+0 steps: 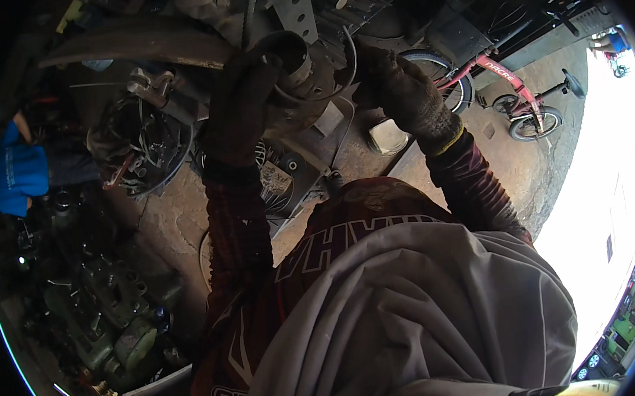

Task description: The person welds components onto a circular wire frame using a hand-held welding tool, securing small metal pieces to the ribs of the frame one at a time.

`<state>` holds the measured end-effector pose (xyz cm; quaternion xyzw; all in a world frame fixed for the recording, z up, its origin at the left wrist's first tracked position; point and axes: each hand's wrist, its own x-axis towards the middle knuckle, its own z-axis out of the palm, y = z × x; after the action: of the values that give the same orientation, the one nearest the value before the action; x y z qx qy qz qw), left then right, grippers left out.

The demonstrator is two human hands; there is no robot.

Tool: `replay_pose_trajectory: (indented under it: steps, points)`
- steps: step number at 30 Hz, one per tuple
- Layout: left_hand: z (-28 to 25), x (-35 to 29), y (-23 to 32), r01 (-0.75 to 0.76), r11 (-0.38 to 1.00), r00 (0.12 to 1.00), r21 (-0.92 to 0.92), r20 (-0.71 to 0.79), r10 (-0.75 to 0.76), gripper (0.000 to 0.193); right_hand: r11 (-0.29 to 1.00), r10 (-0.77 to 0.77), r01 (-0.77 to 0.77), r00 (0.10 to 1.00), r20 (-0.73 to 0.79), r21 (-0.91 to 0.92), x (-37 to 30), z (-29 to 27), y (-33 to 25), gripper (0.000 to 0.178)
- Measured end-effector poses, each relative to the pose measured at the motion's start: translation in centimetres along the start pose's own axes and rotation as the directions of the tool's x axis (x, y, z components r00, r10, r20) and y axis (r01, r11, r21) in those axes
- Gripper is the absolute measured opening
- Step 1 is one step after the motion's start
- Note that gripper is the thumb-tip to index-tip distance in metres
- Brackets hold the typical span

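A thin, shiny curved metal rod (336,92) spans the space between my two gloved hands. Its left end meets the curled fingers of my left hand (241,104), which is closed on it. My right hand (402,93), in a dark knitted glove with a yellow cuff edge, closes at the rod's right side; its fingertips are in deep shadow. Just behind the rod stands a round, rusty metal cylinder (300,74), open at the top. It sits between my hands, and my left fingers partly cover its left side.
A pink bicycle (519,84) stands to the right, near the bright doorway. Tangled cables and metal parts (148,147) lie to the left. Dark machinery (104,301) fills the lower left. A person in a blue shirt (20,171) is at the far left. A drilled metal plate (293,12) is ahead.
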<state>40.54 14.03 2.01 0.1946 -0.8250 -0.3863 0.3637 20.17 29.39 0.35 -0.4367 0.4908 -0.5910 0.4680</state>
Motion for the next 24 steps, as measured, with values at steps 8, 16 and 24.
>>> replay_pose_trajectory:
  steps: [8, 16, 24]
  points:
    - [3.2, 3.4, 2.4, 0.358, 0.694, 0.934, -0.625, 0.232, -0.274, 0.022, 0.996, -0.079, 0.081, 0.994, -0.076, 0.033, -1.2, -2.8, -2.0, 0.050]
    - [4.7, 4.7, 3.4, 0.439, 0.480, 0.892, -0.760, 0.434, -0.128, 0.028, 0.346, -0.433, 0.009, 0.889, -0.151, -0.938, -2.7, -2.9, -3.5, 0.058]
    - [4.9, 4.2, 3.0, 0.421, 0.534, 0.904, -0.733, 0.390, -0.177, 0.029, 0.318, -0.480, 0.045, 0.869, -0.120, -0.947, -2.3, -4.1, -1.1, 0.056]
